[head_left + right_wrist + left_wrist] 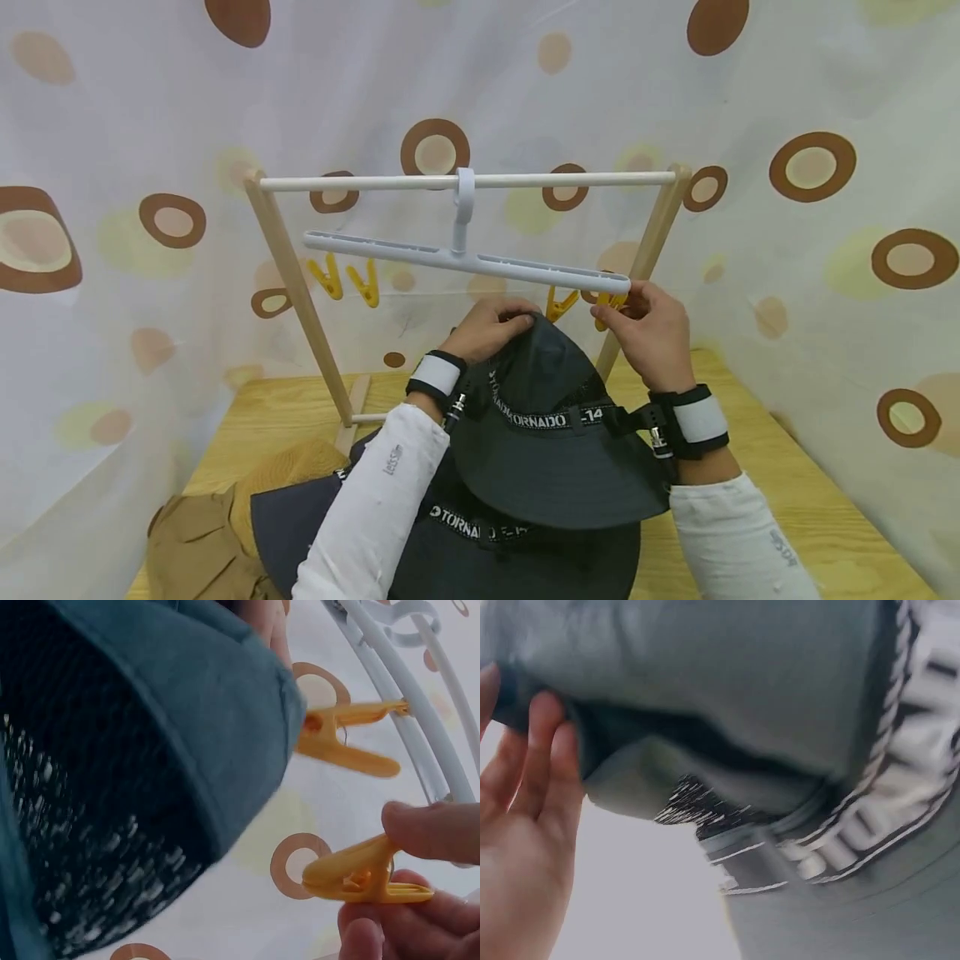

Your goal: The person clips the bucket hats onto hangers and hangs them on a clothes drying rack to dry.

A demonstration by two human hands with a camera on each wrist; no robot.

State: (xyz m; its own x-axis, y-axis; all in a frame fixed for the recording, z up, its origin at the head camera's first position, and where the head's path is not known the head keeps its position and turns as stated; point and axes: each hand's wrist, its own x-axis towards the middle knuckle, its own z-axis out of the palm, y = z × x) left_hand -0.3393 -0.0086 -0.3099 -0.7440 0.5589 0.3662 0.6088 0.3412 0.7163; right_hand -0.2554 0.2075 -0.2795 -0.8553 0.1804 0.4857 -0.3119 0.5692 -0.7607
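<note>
My left hand [486, 330] grips the top of the crown of a dark bucket hat [540, 358], which hangs brim downward with a lettered band round it. In the left wrist view its fingers [547, 742] hold the folded cloth. At the right end of a white hanger [420, 253], my right hand [658, 333] pinches a yellow clothes peg [367, 877] by its handles between thumb and fingers. A second yellow peg [349, 739] hangs just beside it, close to the crown. The hanger slopes down toward my right hand, its hook over a white rail [570, 179].
Wooden posts [296, 287] carry the rail above a wooden table [750, 467]. Two more yellow pegs [363, 283] hang at the hanger's left. Below lie another dark lettered hat [525, 571], a navy hat [288, 517] and a tan hat [198, 542]. A dotted curtain [750, 108] stands behind.
</note>
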